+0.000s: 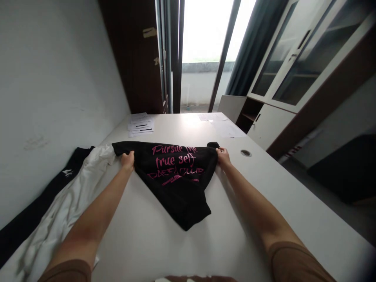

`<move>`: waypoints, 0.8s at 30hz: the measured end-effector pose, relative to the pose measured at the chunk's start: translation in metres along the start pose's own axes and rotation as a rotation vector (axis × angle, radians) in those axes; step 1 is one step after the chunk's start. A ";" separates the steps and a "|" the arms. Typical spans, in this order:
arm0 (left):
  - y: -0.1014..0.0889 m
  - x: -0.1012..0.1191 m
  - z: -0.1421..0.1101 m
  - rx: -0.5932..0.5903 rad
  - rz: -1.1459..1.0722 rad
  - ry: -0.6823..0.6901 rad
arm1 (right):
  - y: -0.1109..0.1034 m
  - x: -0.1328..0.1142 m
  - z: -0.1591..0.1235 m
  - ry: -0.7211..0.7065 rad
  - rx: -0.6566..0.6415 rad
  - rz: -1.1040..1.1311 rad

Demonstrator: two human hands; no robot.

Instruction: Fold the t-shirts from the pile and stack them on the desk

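Note:
A black garment (176,192) with pink lettering, which looks like a sweatshirt, is stretched between my two hands over the white table (141,243). My left hand (127,160) is closed on its left edge. On the opposite edge, the fingers of my right hand (223,156) pinch the cloth, beside a small dark fold. The lower part of the garment narrows toward me and ends in a ribbed band. I cannot tell whether its underside rests on the tabletop.
White cloth (88,180) and black trousers-like cloth (38,196) lie along the left wall. Papers (141,124) sit at the far left, more sheets (226,127) at the far right. A cable hole (246,153) is right of my hand. Cabinets (282,121) stand beyond.

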State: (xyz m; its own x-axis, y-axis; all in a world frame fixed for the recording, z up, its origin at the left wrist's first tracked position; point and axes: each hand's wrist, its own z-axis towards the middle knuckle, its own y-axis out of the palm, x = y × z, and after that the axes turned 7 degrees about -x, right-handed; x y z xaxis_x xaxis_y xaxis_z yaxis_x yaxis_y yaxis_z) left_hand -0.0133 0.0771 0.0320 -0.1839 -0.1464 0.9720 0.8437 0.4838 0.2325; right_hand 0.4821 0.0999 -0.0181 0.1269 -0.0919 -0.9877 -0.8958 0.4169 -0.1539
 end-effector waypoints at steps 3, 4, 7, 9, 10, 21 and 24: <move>0.015 -0.010 -0.054 -0.055 0.138 0.130 | 0.008 0.012 -0.017 -0.227 0.029 -0.220; 0.024 -0.012 -0.079 -0.236 0.279 0.238 | 0.011 0.013 -0.022 -0.281 0.014 -0.276; 0.053 -0.011 -0.164 -1.032 0.587 0.498 | 0.022 0.010 -0.033 -0.334 -0.112 -0.369; 0.069 -0.010 -0.216 -1.414 0.747 0.733 | 0.025 0.006 -0.037 -0.315 -0.179 -0.367; 0.076 -0.011 -0.236 -1.500 0.828 0.841 | 0.025 0.004 -0.038 -0.305 -0.190 -0.355; 0.092 0.035 -0.251 -1.705 0.594 0.324 | 0.010 0.006 -0.031 -0.242 -0.209 -0.186; 0.076 0.063 -0.244 -1.524 0.116 -0.129 | 0.009 0.009 -0.025 -0.172 -0.202 -0.033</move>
State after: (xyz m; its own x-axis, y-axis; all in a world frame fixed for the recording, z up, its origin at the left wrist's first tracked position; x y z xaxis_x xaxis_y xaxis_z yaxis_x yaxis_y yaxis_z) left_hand 0.1627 -0.1056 0.1023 -0.0557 -0.0589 0.9967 0.5402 -0.8413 -0.0195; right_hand 0.4643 0.0807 -0.0274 0.2125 0.0594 -0.9754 -0.9547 0.2256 -0.1942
